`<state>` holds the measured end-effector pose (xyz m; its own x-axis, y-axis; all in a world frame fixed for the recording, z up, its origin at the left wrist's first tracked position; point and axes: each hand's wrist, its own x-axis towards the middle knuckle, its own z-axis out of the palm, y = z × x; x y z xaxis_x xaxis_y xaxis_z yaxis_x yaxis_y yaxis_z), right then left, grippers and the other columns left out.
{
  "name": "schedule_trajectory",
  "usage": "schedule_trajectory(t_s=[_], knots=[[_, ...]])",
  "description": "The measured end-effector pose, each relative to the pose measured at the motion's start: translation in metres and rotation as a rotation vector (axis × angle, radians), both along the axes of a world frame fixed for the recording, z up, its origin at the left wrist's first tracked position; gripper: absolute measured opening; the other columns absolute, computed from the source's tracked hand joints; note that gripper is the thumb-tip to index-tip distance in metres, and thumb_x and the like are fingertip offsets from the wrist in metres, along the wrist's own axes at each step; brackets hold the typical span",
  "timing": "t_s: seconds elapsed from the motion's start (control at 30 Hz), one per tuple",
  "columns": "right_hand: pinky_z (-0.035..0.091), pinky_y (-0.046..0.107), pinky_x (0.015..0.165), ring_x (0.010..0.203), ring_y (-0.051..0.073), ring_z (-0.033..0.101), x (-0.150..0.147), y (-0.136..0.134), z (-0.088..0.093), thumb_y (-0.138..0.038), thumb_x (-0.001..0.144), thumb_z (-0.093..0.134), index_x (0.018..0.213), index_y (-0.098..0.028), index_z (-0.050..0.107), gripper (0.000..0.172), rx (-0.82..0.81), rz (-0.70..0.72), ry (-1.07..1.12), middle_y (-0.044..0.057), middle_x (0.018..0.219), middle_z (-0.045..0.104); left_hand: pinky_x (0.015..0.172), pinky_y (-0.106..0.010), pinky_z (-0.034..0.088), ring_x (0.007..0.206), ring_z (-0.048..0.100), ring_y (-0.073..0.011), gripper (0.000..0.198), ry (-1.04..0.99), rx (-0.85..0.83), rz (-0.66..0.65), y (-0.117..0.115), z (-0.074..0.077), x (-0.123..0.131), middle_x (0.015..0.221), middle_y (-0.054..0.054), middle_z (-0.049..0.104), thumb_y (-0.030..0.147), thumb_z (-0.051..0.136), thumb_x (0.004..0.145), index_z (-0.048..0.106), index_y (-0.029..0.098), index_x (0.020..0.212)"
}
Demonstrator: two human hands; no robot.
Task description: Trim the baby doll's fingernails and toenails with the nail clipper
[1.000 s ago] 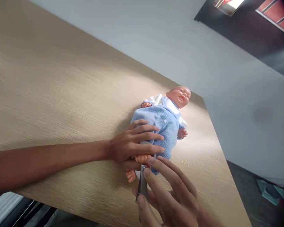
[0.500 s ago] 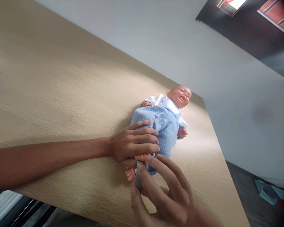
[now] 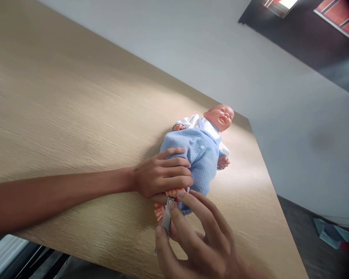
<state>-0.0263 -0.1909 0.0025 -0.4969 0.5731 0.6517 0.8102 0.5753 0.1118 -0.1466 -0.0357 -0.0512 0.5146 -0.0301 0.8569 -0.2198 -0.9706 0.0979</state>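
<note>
A baby doll (image 3: 202, 155) in a blue fleece suit with white sleeves lies on its back on the wooden table (image 3: 75, 128), its head toward the far corner. My left hand (image 3: 165, 174) is wrapped round one of its legs, fingers over the blue cloth and thumb under the foot (image 3: 175, 192). In my right hand (image 3: 200, 236) is a metal nail clipper (image 3: 167, 217), pinched between thumb and fingers. The clipper's head is at the toes of the held foot; whether it touches them I cannot tell. The doll's other foot (image 3: 158, 211) shows just beside the clipper.
A pale wall (image 3: 174, 46) runs behind the table's far edge. Past the right edge, a light blue object (image 3: 328, 234) lies on the dark floor. Dark-framed items (image 3: 26, 257) are below the near left edge.
The nail clipper in my right hand has tilted slightly, its lower end swinging left. My left hand stays on the doll's leg. The whole view has shifted a little.
</note>
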Motion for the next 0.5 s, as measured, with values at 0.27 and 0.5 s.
schedule_trajectory(t_s=[0.27,0.5], knots=[[0.06,0.033,0.101,0.121,0.02,0.063,0.009,0.003,-0.006,-0.011,0.082,0.066,0.09,-0.017,0.068,0.01,0.053,0.031,0.003,0.006,0.115,0.067,0.117,-0.048,0.037,0.103,0.068,-0.0233,0.031,0.002,0.002,-0.008,0.002,0.001,0.0,0.095,-0.008,0.075,0.03,0.032,0.104,0.06,0.016,0.103],[0.062,0.041,0.096,0.125,0.026,0.06,0.005,-0.003,0.003,-0.011,0.072,0.075,0.091,-0.027,0.067,0.026,-0.015,0.009,-0.067,-0.001,0.11,0.068,0.117,-0.047,0.037,0.104,0.068,-0.0224,0.035,0.004,-0.011,-0.002,0.001,0.001,0.0,0.095,-0.008,0.074,0.033,0.027,0.105,0.058,0.018,0.103]])
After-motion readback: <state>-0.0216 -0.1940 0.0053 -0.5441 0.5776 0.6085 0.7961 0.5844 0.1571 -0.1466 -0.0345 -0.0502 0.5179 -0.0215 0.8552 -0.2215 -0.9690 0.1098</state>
